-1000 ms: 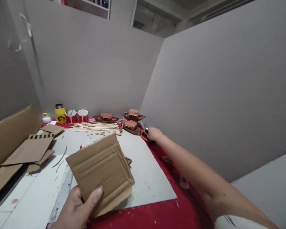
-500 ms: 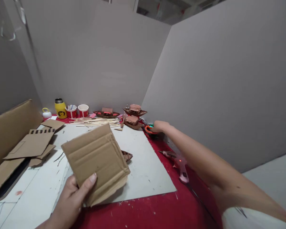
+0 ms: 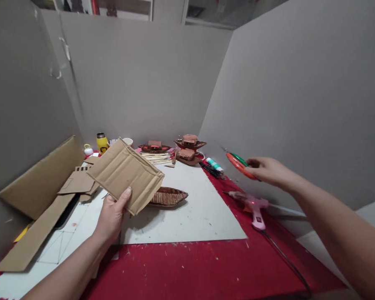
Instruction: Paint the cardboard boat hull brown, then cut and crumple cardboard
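Observation:
My left hand (image 3: 112, 216) grips a folded piece of brown cardboard (image 3: 128, 175) by its lower edge, thumb on top. Partly hidden behind the cardboard, a small brown model boat (image 3: 170, 196) with a ribbed inside lies on the white sheet (image 3: 206, 216). Over the right side of the table, my right hand (image 3: 267, 171) is closed around scissors (image 3: 239, 164) with orange and green handles, their thin tip pointing away from me. Below that hand lies a pink hot glue gun (image 3: 253, 206) with a small red light on.
Finished model boats (image 3: 187, 155) stand at the back beside thin wooden sticks (image 3: 158, 158). A glue stick (image 3: 214, 164) lies at the right edge. Cardboard scraps (image 3: 78, 182) and a yellow bottle (image 3: 101, 142) are on the left. The glue gun's cord (image 3: 284, 254) trails forward.
My right hand has lifted the scissors off the table's right side and drawn them back. The cardboard in my left hand has tilted, uncovering more of the small boat. The view has shifted.

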Available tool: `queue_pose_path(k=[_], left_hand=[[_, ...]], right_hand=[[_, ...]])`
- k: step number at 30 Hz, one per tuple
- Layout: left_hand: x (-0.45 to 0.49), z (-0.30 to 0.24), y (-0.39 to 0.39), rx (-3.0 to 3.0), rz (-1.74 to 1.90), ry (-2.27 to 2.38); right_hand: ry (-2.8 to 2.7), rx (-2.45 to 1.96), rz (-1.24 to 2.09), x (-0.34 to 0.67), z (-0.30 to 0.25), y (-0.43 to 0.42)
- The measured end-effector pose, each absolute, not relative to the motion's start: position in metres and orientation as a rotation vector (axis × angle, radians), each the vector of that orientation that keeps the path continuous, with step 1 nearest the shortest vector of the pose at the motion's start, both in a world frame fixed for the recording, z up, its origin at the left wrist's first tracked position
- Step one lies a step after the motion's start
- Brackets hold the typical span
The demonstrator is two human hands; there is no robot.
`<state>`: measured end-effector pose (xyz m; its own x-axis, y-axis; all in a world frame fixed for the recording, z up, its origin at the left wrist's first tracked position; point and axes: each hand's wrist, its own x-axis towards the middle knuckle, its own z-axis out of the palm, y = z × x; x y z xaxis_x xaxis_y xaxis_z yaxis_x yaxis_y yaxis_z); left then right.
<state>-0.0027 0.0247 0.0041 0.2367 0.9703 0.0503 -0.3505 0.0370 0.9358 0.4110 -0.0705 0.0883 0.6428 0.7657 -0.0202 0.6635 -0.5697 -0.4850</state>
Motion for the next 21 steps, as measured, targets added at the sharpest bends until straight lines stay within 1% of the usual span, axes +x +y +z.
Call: queue_pose_path(k=[4,7,11,16,18,21], left_hand=[[-0.006,0.009,0.025,1.044,1.178,0.731],[-0.008,0.012,0.024,1.128,1.212,0.754],[-0.014,0.017,0.030,1.265,1.277,0.809],[-0.017,0.032,0.038,1.499,1.263,0.815],[-0.013,0.038,0.038,1.773,1.199,0.700],[-0.001,0.042,0.042,2.506,1.186,0.316]], right_hand=[[-1.160,-1.797,0.438,0.355,0.062,-0.094],[-1.168,-1.467,0.566,0.307,0.042,-0.099],[-1.149,-1.289,0.721,0.270,0.028,-0.098],[-1.052,-1.189,0.872,0.268,0.027,-0.091],[-0.996,-1.127,0.962,0.270,0.029,-0.086],[-0.903,-1.037,1.104,0.270,0.030,-0.079]])
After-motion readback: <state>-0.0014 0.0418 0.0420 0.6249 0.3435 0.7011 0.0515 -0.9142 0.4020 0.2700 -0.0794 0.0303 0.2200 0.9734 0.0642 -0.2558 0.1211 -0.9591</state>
